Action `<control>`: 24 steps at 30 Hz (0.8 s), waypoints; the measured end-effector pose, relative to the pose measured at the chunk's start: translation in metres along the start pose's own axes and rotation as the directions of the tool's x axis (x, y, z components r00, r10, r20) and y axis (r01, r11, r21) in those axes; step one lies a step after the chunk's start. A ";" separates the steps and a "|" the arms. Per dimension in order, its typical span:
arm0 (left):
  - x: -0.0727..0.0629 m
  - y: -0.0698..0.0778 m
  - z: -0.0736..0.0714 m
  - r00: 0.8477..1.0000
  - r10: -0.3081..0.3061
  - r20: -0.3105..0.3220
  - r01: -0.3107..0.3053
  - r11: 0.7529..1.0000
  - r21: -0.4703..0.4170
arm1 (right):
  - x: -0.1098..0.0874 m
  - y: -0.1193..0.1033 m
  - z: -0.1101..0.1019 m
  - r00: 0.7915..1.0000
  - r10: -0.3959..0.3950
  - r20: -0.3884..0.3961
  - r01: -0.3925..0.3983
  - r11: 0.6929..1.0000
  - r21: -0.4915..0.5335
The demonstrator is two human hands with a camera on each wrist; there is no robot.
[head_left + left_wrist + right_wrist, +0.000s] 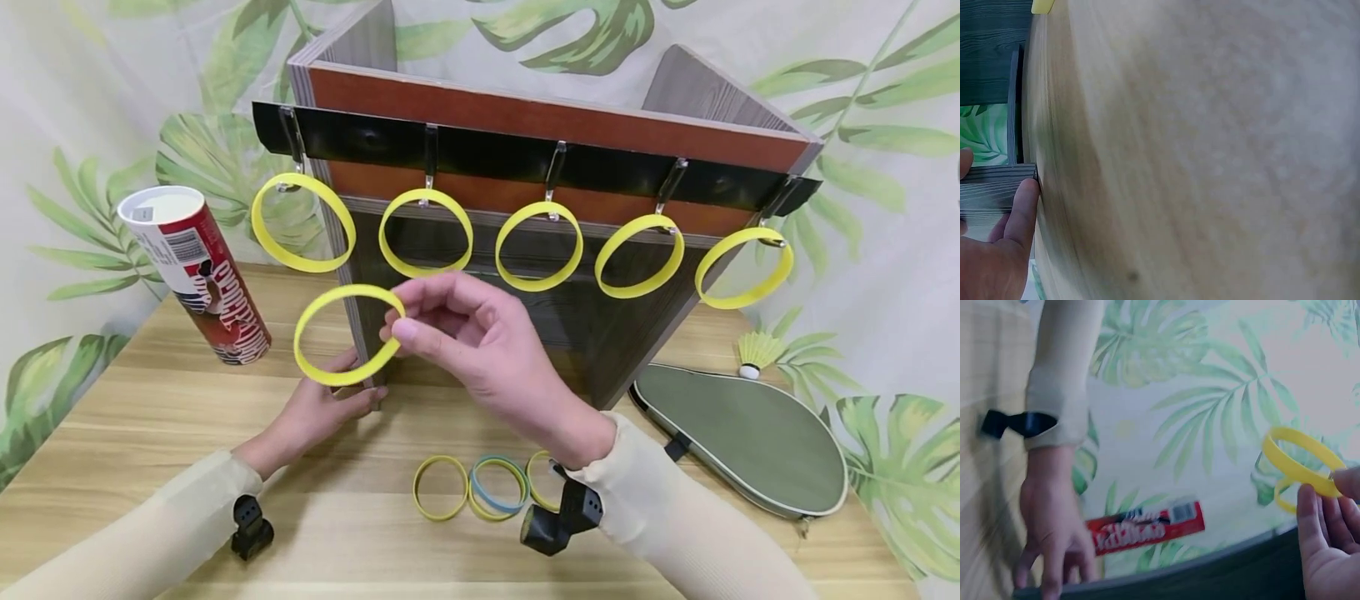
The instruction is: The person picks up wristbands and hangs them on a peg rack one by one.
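Note:
In the head view my right hand pinches a yellow silicone wristband between thumb and fingertips, in front of a wooden shelf unit. The right wrist view also shows this wristband in the fingers. Low down, my left hand grips the shelf's left side panel; in the left wrist view thumb and fingers lie on either side of that panel. A black strip across the shelf front carries several metal hooks, with a yellow wristband hanging on each.
Near the table's front lie several wristbands, a yellow one and a blue one among them, some partly behind the right wrist camera. A red canister stands left. A green racket case and a yellow shuttlecock lie right.

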State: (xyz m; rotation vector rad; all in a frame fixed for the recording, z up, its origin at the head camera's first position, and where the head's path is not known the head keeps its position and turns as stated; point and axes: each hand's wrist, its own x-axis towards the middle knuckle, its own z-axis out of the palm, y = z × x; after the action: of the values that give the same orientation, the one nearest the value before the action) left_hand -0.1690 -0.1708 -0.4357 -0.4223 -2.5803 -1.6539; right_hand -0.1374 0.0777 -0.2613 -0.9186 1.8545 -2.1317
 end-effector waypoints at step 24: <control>-0.003 0.002 -0.002 0.997 -0.076 0.019 0.077 0.997 -0.015 | 0.007 -0.014 0.025 0.998 0.004 -0.062 0.001 0.997 0.075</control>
State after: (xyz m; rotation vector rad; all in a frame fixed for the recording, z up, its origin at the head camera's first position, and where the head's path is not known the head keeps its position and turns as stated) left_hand -0.1661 -0.1724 -0.4332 -0.3452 -2.6298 -1.7034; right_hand -0.1258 0.0562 -0.2448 -0.8443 1.7882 -2.2364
